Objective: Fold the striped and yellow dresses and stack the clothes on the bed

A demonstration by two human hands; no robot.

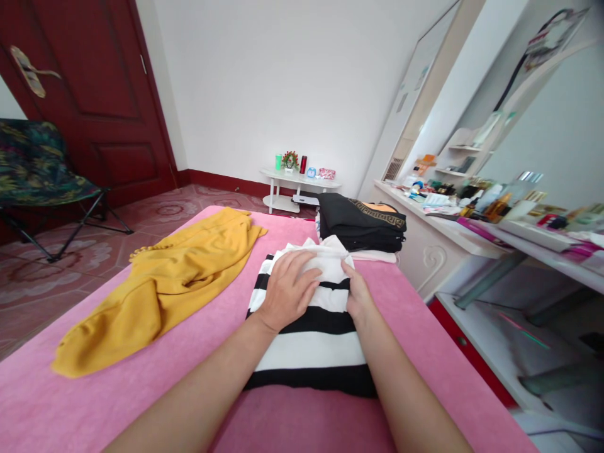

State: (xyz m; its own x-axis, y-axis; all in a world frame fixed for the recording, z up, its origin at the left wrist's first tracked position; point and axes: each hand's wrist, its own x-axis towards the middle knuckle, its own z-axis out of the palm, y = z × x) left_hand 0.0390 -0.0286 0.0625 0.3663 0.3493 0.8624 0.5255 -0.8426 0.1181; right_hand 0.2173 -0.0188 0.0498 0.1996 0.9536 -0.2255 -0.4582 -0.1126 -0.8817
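Both forearms enter from the bottom edge and converge on a striped top (pixel 311 352), folded into a rough rectangle, black and white bands running across, lying mid-bed on the pink sheet (pixel 94 402). Left hand (pixel 287 290) lies flat, palm down, fingers spread over a white fold (pixel 325 264) at the top's far end, pressing it rather than pinching. Right hand (pixel 357 294) sits at the fold's right edge; its fingers are tucked at the cloth, grip cannot be told. Sheet looks soft, slightly napped; bare pink runs on either side of the top and along the near edge. Yellow garment (pixel 155 296), loose and rumpled, sprawls left, just beside the top, apart from it. Black clothes (pixel 361 223), folded and stacked, sit at the far bed edge, close behind the white fold. Right of the bed a narrow gap, then a white dresser (pixel 443 229) crowded with bottles. Left, open tiled floor (pixel 56 277) reaches a folding chair (pixel 33 170) and red door (pixel 94 75).
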